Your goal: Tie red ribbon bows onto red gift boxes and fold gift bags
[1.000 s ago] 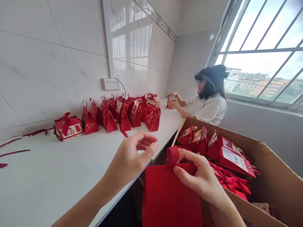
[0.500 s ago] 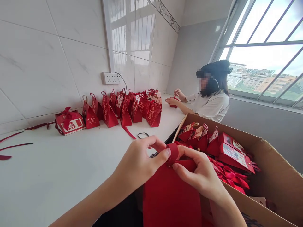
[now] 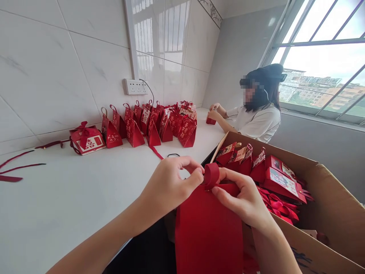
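Observation:
A tall red box (image 3: 209,232) hangs upright between my hands, with a red ribbon loop (image 3: 212,175) standing at its top edge. At the left of the loop, my left hand (image 3: 176,182) pinches with thumb and forefinger at the top of the box; the fingertips partly hide what is between them. My right hand (image 3: 242,194) grips the top edge on the right side of the loop, thumb in front and fingers behind. The lower end of the box runs out of the picture.
Several small red boxes (image 3: 134,131) stand along the wall on the white table (image 3: 71,201). Loose ribbons (image 3: 21,164) lie at its left. An open cardboard box (image 3: 336,198) with red boxes is at the right. Beyond it a person (image 3: 256,118) handles a small red box (image 3: 211,120).
The view has shifted slightly. My left thumb has moved off the front of the ribbon loop to its left side, and the loop shows more fully. The other person's hands have lifted the small box upright.

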The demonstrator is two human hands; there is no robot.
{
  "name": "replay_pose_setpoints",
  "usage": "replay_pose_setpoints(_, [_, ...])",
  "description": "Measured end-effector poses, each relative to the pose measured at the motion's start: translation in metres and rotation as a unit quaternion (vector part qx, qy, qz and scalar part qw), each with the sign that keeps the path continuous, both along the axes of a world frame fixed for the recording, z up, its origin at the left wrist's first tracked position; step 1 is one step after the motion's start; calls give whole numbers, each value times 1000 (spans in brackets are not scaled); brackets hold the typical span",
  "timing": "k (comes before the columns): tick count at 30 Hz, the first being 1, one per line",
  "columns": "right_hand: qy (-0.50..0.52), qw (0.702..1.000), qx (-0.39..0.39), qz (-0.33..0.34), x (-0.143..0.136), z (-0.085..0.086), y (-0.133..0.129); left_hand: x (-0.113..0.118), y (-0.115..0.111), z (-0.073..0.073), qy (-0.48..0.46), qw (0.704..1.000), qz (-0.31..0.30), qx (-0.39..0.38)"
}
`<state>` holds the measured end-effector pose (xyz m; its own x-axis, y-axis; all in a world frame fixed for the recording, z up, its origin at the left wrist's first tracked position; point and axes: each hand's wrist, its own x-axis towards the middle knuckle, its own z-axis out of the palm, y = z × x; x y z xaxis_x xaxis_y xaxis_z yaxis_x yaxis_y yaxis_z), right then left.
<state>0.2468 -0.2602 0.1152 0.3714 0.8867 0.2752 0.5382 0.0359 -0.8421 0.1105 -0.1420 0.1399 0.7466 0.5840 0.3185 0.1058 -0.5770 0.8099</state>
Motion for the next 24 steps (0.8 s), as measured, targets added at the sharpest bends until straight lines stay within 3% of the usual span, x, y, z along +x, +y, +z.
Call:
replay_pose_setpoints(13, [-25, 1000, 0, -13, -6, 2, -1, 1, 0, -1, -9, 1000, 20, -1])
replay_pose_setpoints(20, [-36, 998, 21, -38, -7, 4, -5, 2, 0, -2, 4, 996, 53, 66])
replay_pose_setpoints(24, [-29, 998, 23, -43, -4, 3, -6, 0, 0, -2, 1, 999, 25, 30])
